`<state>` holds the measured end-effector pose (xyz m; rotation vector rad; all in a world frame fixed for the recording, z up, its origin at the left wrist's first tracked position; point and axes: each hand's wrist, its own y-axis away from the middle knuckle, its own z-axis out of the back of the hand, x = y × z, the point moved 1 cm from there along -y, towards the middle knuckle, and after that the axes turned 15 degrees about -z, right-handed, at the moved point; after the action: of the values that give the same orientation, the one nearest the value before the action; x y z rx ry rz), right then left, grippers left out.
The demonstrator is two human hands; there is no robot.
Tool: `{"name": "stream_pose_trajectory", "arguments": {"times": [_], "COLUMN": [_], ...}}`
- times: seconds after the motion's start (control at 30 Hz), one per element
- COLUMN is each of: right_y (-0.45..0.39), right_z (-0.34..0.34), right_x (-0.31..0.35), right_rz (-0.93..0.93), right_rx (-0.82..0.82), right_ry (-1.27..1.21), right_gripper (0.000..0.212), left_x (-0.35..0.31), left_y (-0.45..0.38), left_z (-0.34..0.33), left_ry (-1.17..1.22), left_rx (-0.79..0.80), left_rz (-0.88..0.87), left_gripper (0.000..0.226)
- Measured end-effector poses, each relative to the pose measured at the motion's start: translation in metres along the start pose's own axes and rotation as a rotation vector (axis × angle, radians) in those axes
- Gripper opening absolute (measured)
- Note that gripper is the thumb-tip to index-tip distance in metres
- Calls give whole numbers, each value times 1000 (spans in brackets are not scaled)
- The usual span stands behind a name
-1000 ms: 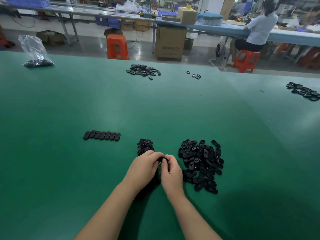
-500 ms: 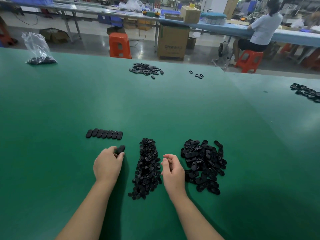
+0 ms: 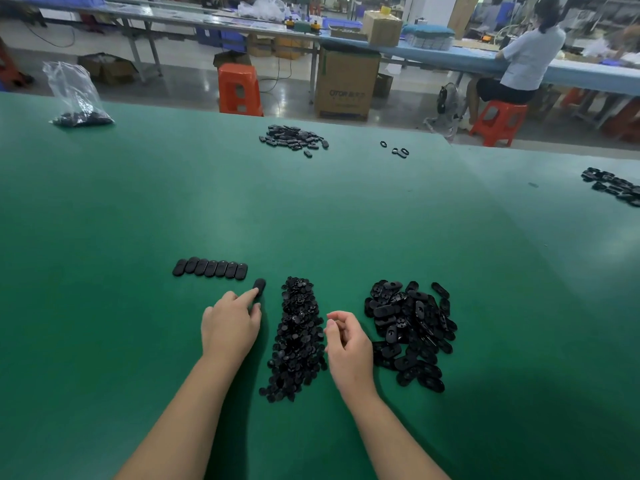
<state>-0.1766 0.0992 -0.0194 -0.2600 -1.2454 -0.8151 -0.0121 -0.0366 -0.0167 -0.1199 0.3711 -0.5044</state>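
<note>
On the green table [image 3: 104, 220], a placing step is judged to be in hand. The assembled piece [image 3: 259, 285] is laid just below the right end of the row of finished pieces [image 3: 210, 268], touched by the straight forefinger of the left hand [image 3: 230, 325]. The right hand [image 3: 348, 344] is held apart, loosely curled and empty. A nudge into line seems called for. Half a second earlier the piece was gripped, lower down.

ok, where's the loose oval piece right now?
Head view, left of centre: the oval piece sits at the index fingertip of the left hand, below the right end of the oval row.
</note>
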Motion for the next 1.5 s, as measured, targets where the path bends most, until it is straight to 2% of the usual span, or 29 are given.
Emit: {"name": "stream_pose_trajectory", "arguments": {"times": [0.23,0.53,0.67,0.8,0.9,1.03,1.23,1.4,1.5], "right_y": [-1,-1,-1,-2,-2,-2,0,5,3], "right_z": [-1,-1,-2,-2,-2,-2,-3,-3,2], "right_x": [0,-1,-1,-2,-2,-1,1,4,11], "right_rz": [7,11,8,-10,-17,-8,11,74,81], "right_rx": [5,-4,-2,11,16,1,-17,-18,80], "right_ry": [-2,0,-14,-20,-21,2,105,252,365], "right_gripper": [12,13,14,15,14,17,16,16,12], "left_x": [4,6,1,-6,-13,-16,-18,-20,-20], "left_y": [-25,-30,-23,-10,4,22,35,34,34], "left_z": [0,1,2,0,-6,-14,-13,-12,-13], "left_ry": [-68,-90,62,256,301,247,174,174,190], "left_rx": [85,99,-33,-104,-87,-120,-161,-136,-123], "left_rz": [55,88,18,-105,-163,-187,-239,-197,-158], "left_gripper": [43,45,41,20,14,15,27,23,22]}}
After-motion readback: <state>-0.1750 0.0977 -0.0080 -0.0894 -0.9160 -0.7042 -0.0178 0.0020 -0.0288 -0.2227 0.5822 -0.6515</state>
